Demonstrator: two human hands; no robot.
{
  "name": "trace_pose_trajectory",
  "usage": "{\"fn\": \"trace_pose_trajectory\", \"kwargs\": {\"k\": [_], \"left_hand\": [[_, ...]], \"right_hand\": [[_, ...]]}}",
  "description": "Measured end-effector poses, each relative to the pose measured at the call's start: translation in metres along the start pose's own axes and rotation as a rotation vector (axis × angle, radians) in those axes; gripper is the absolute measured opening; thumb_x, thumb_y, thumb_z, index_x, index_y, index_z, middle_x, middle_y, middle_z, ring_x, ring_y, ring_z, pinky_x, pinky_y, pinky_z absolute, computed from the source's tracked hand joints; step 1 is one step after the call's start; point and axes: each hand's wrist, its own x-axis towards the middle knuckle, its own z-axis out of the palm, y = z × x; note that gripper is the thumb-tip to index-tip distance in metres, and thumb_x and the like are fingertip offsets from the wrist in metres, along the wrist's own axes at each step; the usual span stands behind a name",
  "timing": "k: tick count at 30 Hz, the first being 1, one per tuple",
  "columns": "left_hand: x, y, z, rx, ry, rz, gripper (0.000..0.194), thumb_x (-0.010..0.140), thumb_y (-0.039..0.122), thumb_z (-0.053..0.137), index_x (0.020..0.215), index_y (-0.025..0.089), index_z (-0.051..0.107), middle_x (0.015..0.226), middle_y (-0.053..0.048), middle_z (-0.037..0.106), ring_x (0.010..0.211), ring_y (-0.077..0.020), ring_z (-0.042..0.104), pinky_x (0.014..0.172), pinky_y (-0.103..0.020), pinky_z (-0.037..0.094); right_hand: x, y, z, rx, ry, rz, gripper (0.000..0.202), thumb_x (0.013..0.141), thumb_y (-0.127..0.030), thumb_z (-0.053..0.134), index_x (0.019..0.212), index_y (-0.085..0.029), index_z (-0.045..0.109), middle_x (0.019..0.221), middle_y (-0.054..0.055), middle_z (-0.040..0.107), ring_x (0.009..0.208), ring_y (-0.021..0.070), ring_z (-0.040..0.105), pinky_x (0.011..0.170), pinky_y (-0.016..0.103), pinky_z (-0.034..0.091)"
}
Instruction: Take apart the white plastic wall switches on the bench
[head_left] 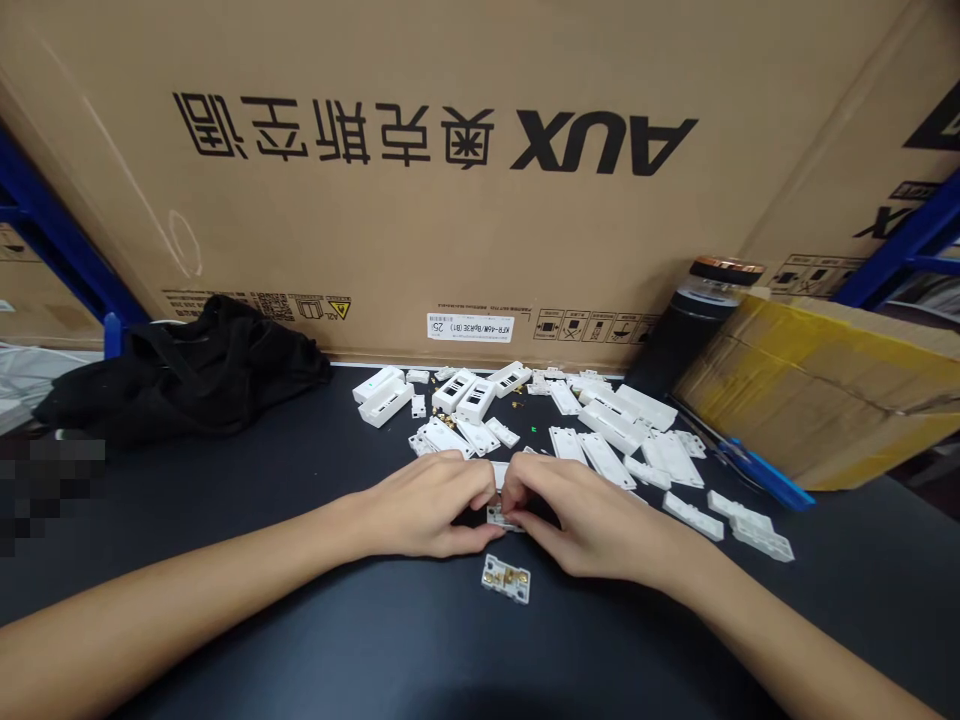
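Both my hands meet over the black table, around a small white plastic base (495, 514) that is partly covered by fingers. My left hand (427, 505) has its thumb and curled index finger at the base's left side, holding it. Over the right part of the base, my right hand (581, 510) is closed in a pinch; whatever lies between its fingertips is hidden. Just in front of the hands, a similar white base with brass contacts (506, 579) lies flat on the table. Behind the fingers another white plastic piece (500, 474) shows in part.
White plastic housings (476, 399) and flat covers (606, 460) lie scattered behind and right, with small brass parts (448, 420) among them. A blue tool (765, 474), a carton (825, 390) and a black bottle (682, 325) stand right. Black cloth (195, 375) lies left. A large cardboard box (450, 230) walls the back.
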Motion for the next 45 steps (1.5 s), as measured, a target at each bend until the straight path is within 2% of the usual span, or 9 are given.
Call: {"fn": "trace_pose_trajectory", "kwargs": {"k": [5, 10, 14, 20, 26, 34, 40, 45], "left_hand": [[0.0, -0.001, 0.0, 0.001, 0.0, 0.008, 0.033, 0.094, 0.04, 0.059, 0.08, 0.022, 0.035, 0.071, 0.004, 0.052, 0.062, -0.0117, 0.043, 0.061, -0.027, 0.038], [0.0, -0.001, -0.001, -0.013, -0.037, -0.025, 0.033, 0.094, 0.041, 0.058, 0.08, 0.022, 0.036, 0.071, 0.004, 0.052, 0.063, -0.0121, 0.045, 0.062, -0.028, 0.039], [0.0, 0.0, -0.001, -0.029, -0.047, -0.033, 0.035, 0.094, 0.042, 0.059, 0.08, 0.022, 0.034, 0.071, 0.004, 0.05, 0.063, -0.012, 0.045, 0.063, -0.027, 0.039], [0.001, 0.001, -0.002, -0.042, -0.045, -0.026, 0.036, 0.094, 0.04, 0.06, 0.08, 0.022, 0.032, 0.071, 0.005, 0.048, 0.062, -0.0116, 0.043, 0.061, -0.027, 0.036], [0.002, 0.0, -0.003, -0.043, -0.048, -0.035, 0.036, 0.093, 0.04, 0.06, 0.079, 0.022, 0.032, 0.07, 0.004, 0.048, 0.063, -0.0124, 0.045, 0.062, -0.027, 0.036], [0.001, 0.0, -0.003, -0.021, -0.052, -0.031, 0.034, 0.094, 0.04, 0.059, 0.079, 0.022, 0.034, 0.071, 0.004, 0.048, 0.063, -0.0119, 0.044, 0.062, -0.027, 0.038], [0.001, 0.0, -0.003, -0.008, -0.058, -0.014, 0.033, 0.095, 0.041, 0.057, 0.079, 0.022, 0.035, 0.071, 0.004, 0.049, 0.063, -0.0122, 0.044, 0.062, -0.027, 0.038], [0.002, 0.0, -0.003, -0.026, -0.054, -0.016, 0.033, 0.094, 0.04, 0.059, 0.08, 0.022, 0.034, 0.071, 0.005, 0.047, 0.063, -0.0119, 0.043, 0.063, -0.027, 0.038]], "right_hand": [[0.0, -0.003, 0.001, -0.016, 0.018, -0.004, 0.018, 0.09, -0.009, 0.05, 0.089, -0.023, 0.039, 0.084, -0.002, 0.056, 0.074, 0.0127, 0.05, 0.064, 0.024, 0.036], [0.0, -0.007, 0.007, -0.067, 0.026, 0.021, 0.028, 0.087, -0.006, 0.046, 0.083, -0.025, 0.026, 0.077, -0.004, 0.047, 0.066, 0.0124, 0.04, 0.059, 0.025, 0.029], [-0.001, -0.007, 0.013, -0.06, 0.055, 0.061, 0.031, 0.084, -0.004, 0.045, 0.081, -0.025, 0.023, 0.075, -0.004, 0.043, 0.065, 0.0126, 0.035, 0.059, 0.026, 0.027], [0.0, -0.007, 0.013, -0.034, 0.092, 0.046, 0.026, 0.085, -0.005, 0.046, 0.084, -0.025, 0.029, 0.074, -0.005, 0.045, 0.064, 0.0124, 0.037, 0.058, 0.026, 0.028], [0.0, -0.005, 0.007, -0.066, 0.027, -0.01, 0.017, 0.093, -0.01, 0.047, 0.087, -0.023, 0.039, 0.083, -0.002, 0.053, 0.073, 0.0132, 0.048, 0.065, 0.026, 0.035], [0.002, 0.002, 0.002, -0.023, 0.029, -0.073, 0.014, 0.093, -0.009, 0.051, 0.086, -0.021, 0.048, 0.083, -0.002, 0.058, 0.073, 0.0118, 0.051, 0.069, 0.025, 0.038], [0.001, -0.004, 0.002, -0.001, 0.028, -0.025, 0.015, 0.092, -0.008, 0.049, 0.091, -0.022, 0.044, 0.084, -0.001, 0.058, 0.074, 0.0123, 0.052, 0.066, 0.024, 0.038], [0.003, -0.01, 0.007, -0.043, 0.053, 0.005, 0.022, 0.089, -0.007, 0.047, 0.086, -0.024, 0.033, 0.076, -0.003, 0.051, 0.064, 0.0122, 0.043, 0.058, 0.025, 0.032]]}}
